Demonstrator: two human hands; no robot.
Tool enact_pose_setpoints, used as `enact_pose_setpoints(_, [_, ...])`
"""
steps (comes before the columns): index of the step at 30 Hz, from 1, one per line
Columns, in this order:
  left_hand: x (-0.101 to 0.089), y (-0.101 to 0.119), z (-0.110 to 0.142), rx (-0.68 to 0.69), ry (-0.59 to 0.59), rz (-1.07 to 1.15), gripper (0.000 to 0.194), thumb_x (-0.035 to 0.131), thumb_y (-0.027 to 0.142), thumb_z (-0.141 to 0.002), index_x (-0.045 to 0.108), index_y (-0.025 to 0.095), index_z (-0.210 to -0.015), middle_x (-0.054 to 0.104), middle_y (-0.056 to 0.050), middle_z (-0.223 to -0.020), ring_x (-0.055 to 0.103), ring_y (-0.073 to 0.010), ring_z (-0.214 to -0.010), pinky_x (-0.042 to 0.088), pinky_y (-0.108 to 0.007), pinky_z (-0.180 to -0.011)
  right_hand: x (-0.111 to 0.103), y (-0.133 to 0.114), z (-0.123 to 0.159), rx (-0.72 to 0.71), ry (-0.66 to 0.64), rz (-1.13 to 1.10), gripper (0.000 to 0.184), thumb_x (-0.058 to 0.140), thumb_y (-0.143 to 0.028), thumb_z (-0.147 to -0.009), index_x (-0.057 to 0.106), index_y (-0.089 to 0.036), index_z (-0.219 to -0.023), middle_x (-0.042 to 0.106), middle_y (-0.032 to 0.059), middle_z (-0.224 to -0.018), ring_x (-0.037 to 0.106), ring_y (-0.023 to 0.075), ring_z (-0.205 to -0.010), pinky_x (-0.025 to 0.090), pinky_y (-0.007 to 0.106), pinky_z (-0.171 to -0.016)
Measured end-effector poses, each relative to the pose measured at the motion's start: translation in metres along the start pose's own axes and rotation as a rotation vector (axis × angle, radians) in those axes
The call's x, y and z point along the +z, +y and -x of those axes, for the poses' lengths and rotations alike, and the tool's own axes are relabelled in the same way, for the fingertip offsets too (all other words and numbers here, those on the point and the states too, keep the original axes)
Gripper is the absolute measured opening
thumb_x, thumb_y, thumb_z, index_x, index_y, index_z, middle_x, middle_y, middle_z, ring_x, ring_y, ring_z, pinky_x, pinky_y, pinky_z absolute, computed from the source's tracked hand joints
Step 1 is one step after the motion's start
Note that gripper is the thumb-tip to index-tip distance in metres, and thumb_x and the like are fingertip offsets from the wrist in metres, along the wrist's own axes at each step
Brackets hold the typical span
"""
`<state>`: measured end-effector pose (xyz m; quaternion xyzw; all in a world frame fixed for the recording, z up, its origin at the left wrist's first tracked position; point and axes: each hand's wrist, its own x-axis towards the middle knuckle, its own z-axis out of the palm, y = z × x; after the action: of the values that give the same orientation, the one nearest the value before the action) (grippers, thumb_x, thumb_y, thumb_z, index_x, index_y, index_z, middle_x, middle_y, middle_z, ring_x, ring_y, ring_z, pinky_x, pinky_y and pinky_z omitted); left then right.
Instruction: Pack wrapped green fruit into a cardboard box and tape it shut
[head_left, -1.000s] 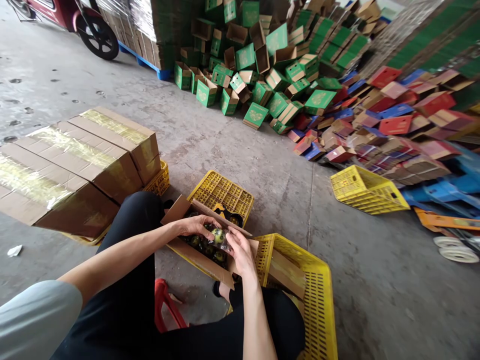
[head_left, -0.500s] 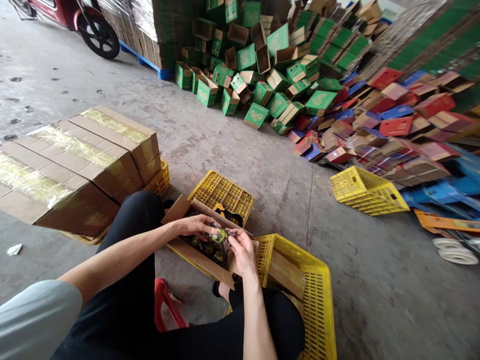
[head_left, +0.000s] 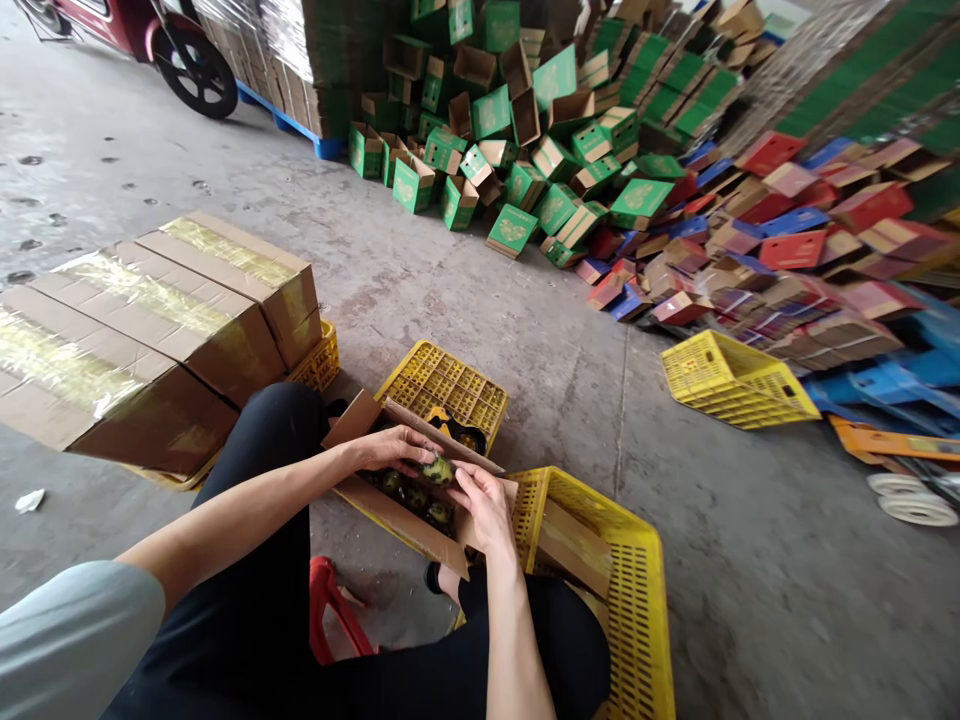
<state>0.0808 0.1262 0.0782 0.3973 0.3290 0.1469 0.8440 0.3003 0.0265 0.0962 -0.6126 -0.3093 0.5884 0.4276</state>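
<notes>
My left hand (head_left: pixel 396 448) and my right hand (head_left: pixel 481 497) grip a small green fruit (head_left: pixel 439 471) with dark patches between their fingertips. The fruit's exact kind is unclear. Directly below the hands, an open cardboard box (head_left: pixel 401 523) holds several similar green fruits (head_left: pixel 439 513), partly hidden by the hands and flaps. Just beyond the box, an orange and black tool (head_left: pixel 469 437), perhaps a tape dispenser, is at the near edge of an upturned yellow crate (head_left: pixel 420 372).
Taped cartons (head_left: pixel 172 310) rest on yellow crates at left. A yellow crate (head_left: pixel 645 600) with cardboard stands by my right knee; another crate (head_left: pixel 739 385) lies farther right. A red stool (head_left: pixel 324 610) shows between my legs. Green boxes (head_left: pixel 514 230) and red-blue boxes (head_left: pixel 791 252) are heaped behind.
Clear plastic film that showed around the fruit is now much less visible. The fruit has turned slightly between my fingers; both hands stay nearly in place.
</notes>
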Motion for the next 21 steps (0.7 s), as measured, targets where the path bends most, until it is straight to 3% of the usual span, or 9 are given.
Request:
enact_pose_setpoints(4, [0.0009,0.0042,0.0011,-0.082,-0.004,0.098,0.073,0.092,0.054,-0.066,0.069,0.025,-0.129,0.068,-0.012,-0.131,0.068,-0.0287,-0.111,0.057,-0.038,-0.088,-0.0016,-0.0012,-0.0007,-0.087,0.064,0.042,0.039,0.083,-0.054,-0.07,0.081,-0.026,-0.097,0.077,0.0078,-0.119,0.066,0.0309,-0.12,0.053,0.043,-0.1])
enact_pose_setpoints(7, [-0.0008,0.0018,-0.0014,-0.153,0.004,0.087,0.071,0.09,0.061,-0.064,0.072,0.02,-0.12,0.073,-0.013,-0.115,0.073,-0.0265,-0.093,0.058,-0.037,-0.084,-0.0014,-0.0014,-0.0011,-0.138,0.073,0.043,0.031,0.082,-0.049,-0.071,0.081,-0.026,-0.091,0.078,0.0082,-0.117,0.066,0.031,-0.12,0.051,0.044,-0.103])
enact_pose_setpoints(11, [-0.0031,-0.0018,-0.0026,-0.119,-0.11,-0.025,0.058,0.094,0.052,-0.063,0.077,0.015,-0.105,0.075,-0.011,-0.104,0.07,-0.0207,-0.088,0.055,-0.03,-0.081,0.0016,-0.0025,-0.0007,-0.177,0.03,0.039,0.021,0.08,-0.044,-0.073,0.081,-0.026,-0.083,0.078,0.0075,-0.115,0.066,0.0304,-0.119,0.049,0.046,-0.106])
enact_pose_setpoints(13, [-0.0036,-0.002,-0.0021,-0.085,-0.114,-0.054,0.055,0.094,0.049,-0.063,0.079,0.015,-0.103,0.075,-0.01,-0.103,0.068,-0.0193,-0.089,0.053,-0.028,-0.079,0.0034,-0.0041,-0.0001,-0.177,0.002,0.046,0.019,0.079,-0.043,-0.073,0.081,-0.026,-0.082,0.076,0.0072,-0.122,0.064,0.0308,-0.123,0.047,0.046,-0.108])
enact_pose_setpoints(17, [-0.0046,-0.0019,-0.0021,-0.034,-0.038,-0.069,0.055,0.096,0.044,-0.06,0.079,0.015,-0.104,0.075,-0.009,-0.099,0.066,-0.0182,-0.085,0.051,-0.027,-0.074,0.0057,-0.007,0.0007,-0.088,0.014,-0.036,0.03,0.079,-0.046,-0.074,0.081,-0.029,-0.098,0.069,0.0057,-0.136,0.058,0.0306,-0.133,0.05,0.044,-0.105])
enact_pose_setpoints(21, [-0.0061,-0.0041,-0.0043,-0.024,-0.019,-0.069,0.056,0.098,0.037,-0.056,0.078,0.017,-0.105,0.074,-0.006,-0.096,0.065,-0.0162,-0.079,0.049,-0.027,-0.071,0.0049,-0.006,0.0004,-0.019,0.079,-0.056,0.039,0.079,-0.05,-0.075,0.078,-0.03,-0.109,0.069,0.0057,-0.137,0.056,0.0295,-0.134,0.055,0.039,-0.095])
